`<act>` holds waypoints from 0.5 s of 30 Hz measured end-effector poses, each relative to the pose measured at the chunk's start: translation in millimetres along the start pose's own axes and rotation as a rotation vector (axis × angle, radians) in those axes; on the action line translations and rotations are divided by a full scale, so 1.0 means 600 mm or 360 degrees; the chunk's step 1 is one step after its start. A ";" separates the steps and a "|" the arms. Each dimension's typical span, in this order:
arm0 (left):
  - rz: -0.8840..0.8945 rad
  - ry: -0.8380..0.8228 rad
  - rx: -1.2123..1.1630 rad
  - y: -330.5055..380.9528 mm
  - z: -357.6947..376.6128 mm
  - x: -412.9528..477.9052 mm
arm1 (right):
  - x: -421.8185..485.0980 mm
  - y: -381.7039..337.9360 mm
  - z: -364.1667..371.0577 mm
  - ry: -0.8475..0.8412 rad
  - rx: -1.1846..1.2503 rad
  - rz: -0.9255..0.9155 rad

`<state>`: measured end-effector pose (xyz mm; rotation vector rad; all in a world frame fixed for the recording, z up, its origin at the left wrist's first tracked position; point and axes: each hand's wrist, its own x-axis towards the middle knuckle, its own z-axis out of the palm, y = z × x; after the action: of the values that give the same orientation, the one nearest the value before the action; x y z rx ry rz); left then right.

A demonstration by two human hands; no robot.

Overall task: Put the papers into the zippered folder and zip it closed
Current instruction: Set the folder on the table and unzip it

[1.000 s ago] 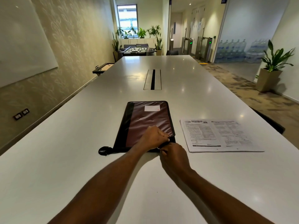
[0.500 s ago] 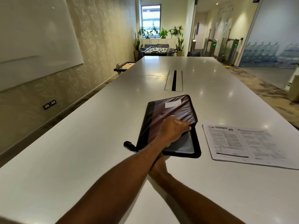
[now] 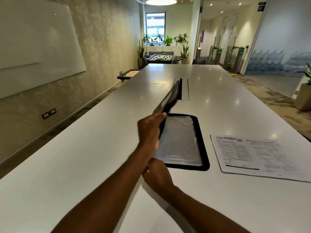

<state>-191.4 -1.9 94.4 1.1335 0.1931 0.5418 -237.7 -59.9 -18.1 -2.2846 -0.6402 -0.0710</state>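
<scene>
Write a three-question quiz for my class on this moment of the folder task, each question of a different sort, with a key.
1. Fill in: the printed white paper sheets lie on the long white table to the ___ of the open black zippered folder.
2. Choose: the left hand holds up the folder's A) cover, B) zip pull, C) clear inner sleeve.
3. True or false: the sheets are already inside the folder.
Key: 1 right; 2 A; 3 false.
</scene>
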 end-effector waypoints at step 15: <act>-0.0156 0.0942 0.0224 0.029 -0.247 0.069 | 0.079 0.191 -0.170 0.0559 -0.0273 0.0658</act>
<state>-222.8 143.8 52.5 1.0673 0.8048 0.7753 -128.9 -177.7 -9.0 -2.4405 0.0243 -0.3289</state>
